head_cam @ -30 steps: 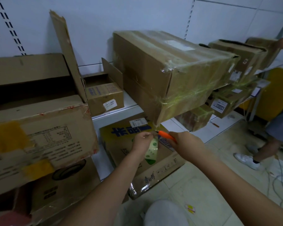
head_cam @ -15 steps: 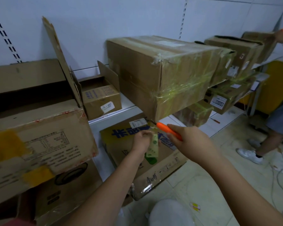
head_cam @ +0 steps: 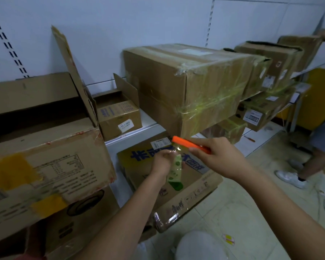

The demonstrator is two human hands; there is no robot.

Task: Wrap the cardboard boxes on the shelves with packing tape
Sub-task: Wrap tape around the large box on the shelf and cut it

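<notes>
While hands [head_cam: 191, 158] hold tape [head_cam: 175, 170], box [head_cam: 186, 87] above.

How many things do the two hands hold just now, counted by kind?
Orange cutter, held in the right hand: 1
Greenish tape roll, held in the left hand: 1
Total: 2

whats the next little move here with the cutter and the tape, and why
Probably draw the orange cutter across the clear tape to sever it. The right hand holds the cutter right at the strip, the left hand pinches the tape roll just below, and the big box above already looks wrapped.
</notes>
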